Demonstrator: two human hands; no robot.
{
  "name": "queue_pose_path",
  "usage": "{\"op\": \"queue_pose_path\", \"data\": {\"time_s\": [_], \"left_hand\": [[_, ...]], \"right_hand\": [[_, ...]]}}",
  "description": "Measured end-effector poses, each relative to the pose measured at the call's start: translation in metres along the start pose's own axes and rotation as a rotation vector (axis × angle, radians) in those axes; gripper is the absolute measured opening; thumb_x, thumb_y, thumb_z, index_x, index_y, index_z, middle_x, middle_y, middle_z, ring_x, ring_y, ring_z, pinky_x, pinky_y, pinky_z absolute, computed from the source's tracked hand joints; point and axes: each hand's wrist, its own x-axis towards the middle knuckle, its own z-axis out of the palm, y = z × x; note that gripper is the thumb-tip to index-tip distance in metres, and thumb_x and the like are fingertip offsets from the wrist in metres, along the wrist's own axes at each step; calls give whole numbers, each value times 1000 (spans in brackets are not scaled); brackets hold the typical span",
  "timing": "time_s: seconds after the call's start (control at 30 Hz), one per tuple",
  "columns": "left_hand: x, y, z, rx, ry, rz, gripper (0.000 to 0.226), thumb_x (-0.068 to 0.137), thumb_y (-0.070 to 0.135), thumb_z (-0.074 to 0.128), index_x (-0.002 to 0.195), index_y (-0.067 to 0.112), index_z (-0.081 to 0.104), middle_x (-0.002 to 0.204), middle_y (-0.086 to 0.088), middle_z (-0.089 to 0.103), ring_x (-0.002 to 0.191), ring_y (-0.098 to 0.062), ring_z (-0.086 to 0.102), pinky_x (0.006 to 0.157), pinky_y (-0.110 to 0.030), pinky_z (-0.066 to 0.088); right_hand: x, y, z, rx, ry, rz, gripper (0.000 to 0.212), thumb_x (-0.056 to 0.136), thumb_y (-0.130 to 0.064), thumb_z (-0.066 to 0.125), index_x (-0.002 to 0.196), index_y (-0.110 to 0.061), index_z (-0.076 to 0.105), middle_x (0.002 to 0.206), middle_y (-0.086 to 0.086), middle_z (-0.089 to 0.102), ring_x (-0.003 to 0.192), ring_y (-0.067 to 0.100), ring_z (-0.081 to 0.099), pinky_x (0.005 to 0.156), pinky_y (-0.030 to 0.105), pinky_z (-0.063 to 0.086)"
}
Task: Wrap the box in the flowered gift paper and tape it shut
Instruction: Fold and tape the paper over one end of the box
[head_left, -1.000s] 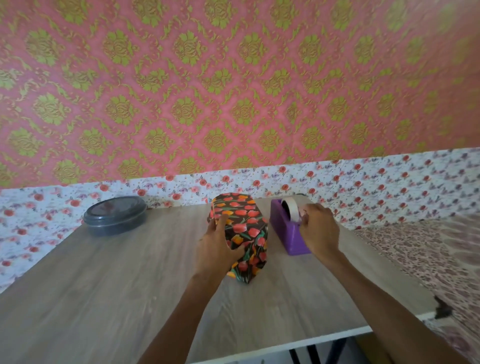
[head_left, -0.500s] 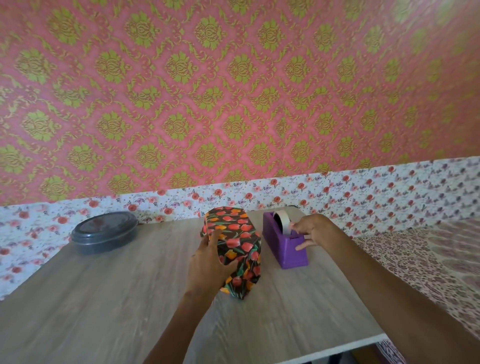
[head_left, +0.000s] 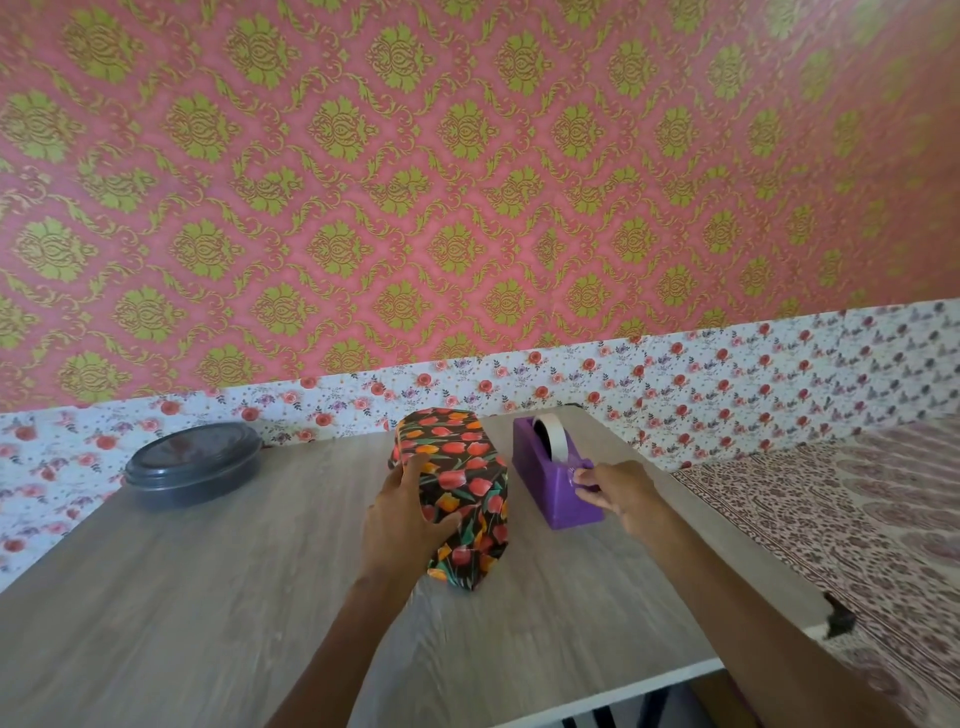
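The box (head_left: 457, 483), covered in black paper with red and orange tulips, lies on the wooden table (head_left: 208, 597) near the middle. My left hand (head_left: 400, 514) holds its left side, thumb across the top and fingers pressing the paper down. Just right of it stands a purple tape dispenser (head_left: 550, 478) with a white roll. My right hand (head_left: 613, 491) is at the dispenser's near end, fingertips pinching the clear tape end (head_left: 574, 470) at the cutter.
A dark round lidded container (head_left: 192, 465) sits at the table's back left. Patterned wall runs close behind the table. A bed with printed cloth (head_left: 857, 519) lies to the right of the table edge.
My right hand moved from the tape roll down to the dispenser's near end, drawing the tape end along. My left hand stayed on the box.
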Motion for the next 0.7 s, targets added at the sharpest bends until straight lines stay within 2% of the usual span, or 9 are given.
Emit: {"op": "queue_pose_path", "data": {"time_s": [0.1,0.23,0.3,0.33,0.4,0.47,0.57,0.63,0.7], "left_hand": [[2,-1,1,1,0,-10,92,72,59,76,146,29,32,137,0,55,117,-22,59,95,-40,54],[3,-2,1,-1,-7,-24,92,70,60,77,146,30,33,138,0,56,117,-22,59,94,-42,54],[3,-1,1,-4,-3,-21,91,70,59,77,145,30,34,136,0,57,116,-22,60,94,-41,55],[2,-2,1,-7,-1,-19,90,70,59,77,145,30,35,135,1,57,115,-21,60,93,-40,55],[2,-3,0,-12,0,-12,89,70,59,77,143,30,37,135,1,58,114,-21,61,93,-40,55],[2,-2,0,-11,-1,-12,88,70,60,77,143,31,36,135,1,57,114,-21,61,93,-40,55],[1,-2,0,-19,-3,-17,89,69,61,77,143,33,35,136,1,56,114,-21,61,92,-41,56],[1,-2,-1,-14,-1,-20,89,69,61,77,143,32,35,136,1,55,114,-21,60,91,-41,56],[-1,-2,-3,-8,3,-20,87,71,59,76,143,32,36,138,0,53,116,-22,59,92,-39,55]], "right_hand": [[6,3,6,-314,151,-93,22,77,-14,82,88,-1,69,88,12,73,81,22,73,80,37,60],[-2,-1,10,-473,215,-263,11,75,-8,75,75,1,69,74,10,71,71,21,71,70,36,61],[-5,-4,9,-579,210,-320,14,74,-4,71,64,-2,62,62,5,63,60,17,64,56,27,55],[-8,-5,8,-643,207,-340,21,73,-2,70,59,-6,55,58,3,56,55,14,57,49,22,47],[-12,-2,3,-753,206,-361,32,75,-3,70,57,-11,45,57,0,49,52,11,49,44,18,36],[-13,5,-6,-823,238,-410,29,80,-10,72,60,-9,51,59,1,55,54,12,53,47,20,39],[-27,15,-11,-772,239,-517,12,84,-21,75,80,-9,73,77,1,73,66,12,68,61,21,52],[-48,15,-3,-578,68,-535,5,85,-15,74,83,-12,76,73,0,74,57,8,68,53,17,51],[-70,15,8,-449,-95,-570,6,86,-10,74,80,-8,76,65,1,73,48,8,64,46,18,50]]}}
